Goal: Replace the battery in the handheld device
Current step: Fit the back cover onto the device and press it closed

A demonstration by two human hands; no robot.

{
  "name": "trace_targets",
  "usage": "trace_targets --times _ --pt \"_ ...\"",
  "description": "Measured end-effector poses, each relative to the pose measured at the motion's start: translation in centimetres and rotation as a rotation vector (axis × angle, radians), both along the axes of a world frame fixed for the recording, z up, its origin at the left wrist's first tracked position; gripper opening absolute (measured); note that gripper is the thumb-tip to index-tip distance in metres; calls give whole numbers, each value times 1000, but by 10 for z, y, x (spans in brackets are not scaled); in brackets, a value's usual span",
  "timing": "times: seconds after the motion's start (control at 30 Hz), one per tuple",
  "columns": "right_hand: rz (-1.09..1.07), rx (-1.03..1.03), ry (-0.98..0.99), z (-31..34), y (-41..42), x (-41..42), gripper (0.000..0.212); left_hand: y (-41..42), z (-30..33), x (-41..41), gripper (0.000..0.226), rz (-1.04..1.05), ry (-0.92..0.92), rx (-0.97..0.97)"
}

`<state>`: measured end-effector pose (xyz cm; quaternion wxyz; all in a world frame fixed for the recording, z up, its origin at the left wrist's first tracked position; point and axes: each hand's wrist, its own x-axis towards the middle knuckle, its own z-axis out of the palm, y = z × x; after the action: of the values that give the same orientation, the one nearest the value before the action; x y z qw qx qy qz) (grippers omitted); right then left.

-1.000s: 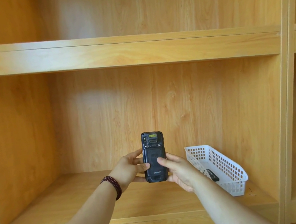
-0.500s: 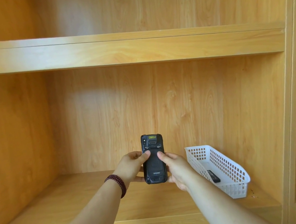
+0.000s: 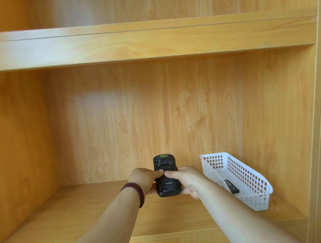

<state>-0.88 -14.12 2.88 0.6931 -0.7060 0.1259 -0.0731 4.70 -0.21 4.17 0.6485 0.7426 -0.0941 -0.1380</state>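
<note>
I hold a black handheld device upright in front of the shelf, its back cover facing me. My left hand grips its left side and my right hand grips its right side. Both thumbs press on the upper part of the back cover and nearly touch. A small black battery lies inside a white perforated basket to the right of my right hand.
The basket stands on a wooden shelf board inside a cabinet, close to the right side panel. Another shelf runs overhead. A dark bead bracelet sits on my left wrist.
Both thumbs have slid up the back cover and come together near its upper part. The device has stayed almost in place; my view tilted slightly upward.
</note>
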Motion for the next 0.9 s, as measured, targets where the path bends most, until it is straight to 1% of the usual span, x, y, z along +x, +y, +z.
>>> trace_targets --times 0.13,0.2,0.33,0.4,0.57,0.7,0.9 --pt "-68 -119 75 -11 -1 10 36 -7 -11 10 29 49 73 109" --pt "-86 -164 106 -19 -2 15 37 -10 -16 13 25 39 94 150" --pt "-52 -217 212 -28 -6 17 29 -14 -27 15 21 -7 127 238" --pt "-57 -273 246 -32 -9 20 33 -18 -32 17 19 -25 137 255" --pt "-74 -423 301 -38 -12 24 45 -25 -37 21 18 -36 112 386" --pt "-60 -498 329 -40 -13 26 47 -29 -38 23 18 -43 102 448" --pt "-68 -676 371 -39 -12 24 53 -29 -43 22 22 -31 56 508"
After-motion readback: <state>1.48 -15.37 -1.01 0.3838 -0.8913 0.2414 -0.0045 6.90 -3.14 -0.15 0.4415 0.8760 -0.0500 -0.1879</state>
